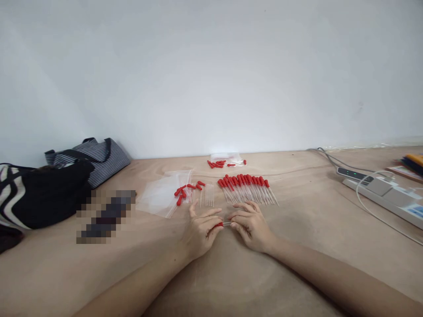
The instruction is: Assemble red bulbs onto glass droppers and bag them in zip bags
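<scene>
A red rubber bulb (219, 224) is held between the thumb and fingers of the left hand (211, 223), at the fingertips and partly covered by them. A thin clear tube (226, 223) is pinched in the fingertips of the right hand (237, 220); its middle is left exposed between the two grips, in line with the bulb. How far the tube is seated in the bulb cannot be told.

Just beyond the hands, a row of red-topped droppers (248, 179) is laid out, bulbs pointed away. Loose tubes (209, 196) are set to its left, beside scattered red bulbs (180, 191) and clear plastic bags (155, 193). More bulbs (218, 164) are seen near the wall (211, 79).
</scene>
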The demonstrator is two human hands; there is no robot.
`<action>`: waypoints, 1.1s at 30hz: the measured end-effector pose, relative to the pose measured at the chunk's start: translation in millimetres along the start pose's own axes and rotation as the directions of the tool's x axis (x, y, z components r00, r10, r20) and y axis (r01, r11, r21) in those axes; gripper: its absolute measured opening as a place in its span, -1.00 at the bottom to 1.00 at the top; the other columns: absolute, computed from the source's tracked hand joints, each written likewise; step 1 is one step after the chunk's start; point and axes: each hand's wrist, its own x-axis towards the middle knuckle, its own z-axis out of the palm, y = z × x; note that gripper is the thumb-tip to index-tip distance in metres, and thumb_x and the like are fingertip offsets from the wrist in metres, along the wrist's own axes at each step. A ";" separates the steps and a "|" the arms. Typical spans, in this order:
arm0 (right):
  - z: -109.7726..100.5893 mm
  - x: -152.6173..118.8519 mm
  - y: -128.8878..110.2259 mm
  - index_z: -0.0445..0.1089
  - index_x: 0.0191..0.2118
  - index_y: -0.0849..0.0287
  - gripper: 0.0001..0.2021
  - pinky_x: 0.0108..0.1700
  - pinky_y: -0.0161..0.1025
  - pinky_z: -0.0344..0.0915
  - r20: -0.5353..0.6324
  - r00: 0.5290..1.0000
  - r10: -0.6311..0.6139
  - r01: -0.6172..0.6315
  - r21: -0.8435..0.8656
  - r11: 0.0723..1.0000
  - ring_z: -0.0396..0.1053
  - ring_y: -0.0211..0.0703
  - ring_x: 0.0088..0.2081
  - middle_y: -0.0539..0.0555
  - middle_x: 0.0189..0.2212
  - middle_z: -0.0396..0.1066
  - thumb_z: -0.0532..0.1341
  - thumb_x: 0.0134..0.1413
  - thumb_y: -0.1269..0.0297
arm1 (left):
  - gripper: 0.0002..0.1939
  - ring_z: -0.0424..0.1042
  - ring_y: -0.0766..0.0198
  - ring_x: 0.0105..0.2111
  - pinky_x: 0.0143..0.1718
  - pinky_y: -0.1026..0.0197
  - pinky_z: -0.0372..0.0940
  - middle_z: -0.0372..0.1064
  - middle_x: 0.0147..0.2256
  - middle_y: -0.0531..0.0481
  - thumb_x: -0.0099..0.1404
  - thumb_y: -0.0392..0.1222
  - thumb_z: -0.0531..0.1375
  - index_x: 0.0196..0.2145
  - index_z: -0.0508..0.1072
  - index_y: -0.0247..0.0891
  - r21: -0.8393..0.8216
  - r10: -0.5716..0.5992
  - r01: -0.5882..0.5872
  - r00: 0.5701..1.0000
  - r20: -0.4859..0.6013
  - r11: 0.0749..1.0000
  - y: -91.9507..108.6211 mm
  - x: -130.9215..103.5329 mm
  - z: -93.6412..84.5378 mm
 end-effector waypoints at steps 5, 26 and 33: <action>-1.3 1.7 1.8 0.40 -0.31 0.06 -0.78 -0.03 -0.13 -0.02 0.037 0.999 -0.033 0.035 -0.049 0.998 0.21 -0.18 -0.06 -0.02 -0.32 0.44 0.00 0.14 0.35 | -0.88 0.43 0.20 -0.19 0.14 -0.04 -0.51 0.50 -0.41 0.14 0.19 -0.29 0.07 -0.43 0.40 -0.17 0.046 -0.011 0.011 1.000 0.008 0.999 -4.0 0.6 0.7; 33.8 63.5 6.5 0.33 -0.25 0.21 -0.80 -0.27 -0.21 0.00 -0.024 0.940 0.341 -0.330 -0.327 0.886 0.30 -0.13 -0.27 0.12 -0.34 0.42 0.04 -0.01 0.44 | -0.78 0.28 0.03 -0.21 -0.19 -0.06 0.00 0.37 -0.29 -0.09 0.06 -0.01 0.19 -0.37 0.38 -0.17 0.481 -0.501 0.509 0.851 -0.156 0.714 -61.1 -2.9 -26.4; 48.3 81.5 4.0 0.34 -0.37 0.24 -0.85 -0.25 -0.14 -0.09 0.029 0.920 0.391 -0.346 -0.410 0.844 0.28 -0.08 -0.27 0.17 -0.36 0.43 0.04 -0.04 0.42 | -0.81 0.30 0.07 -0.26 -0.21 -0.02 0.00 0.38 -0.35 -0.07 0.15 -0.03 0.10 -0.43 0.37 -0.19 0.575 -0.514 0.502 0.843 -0.158 0.646 -61.7 -2.1 -32.0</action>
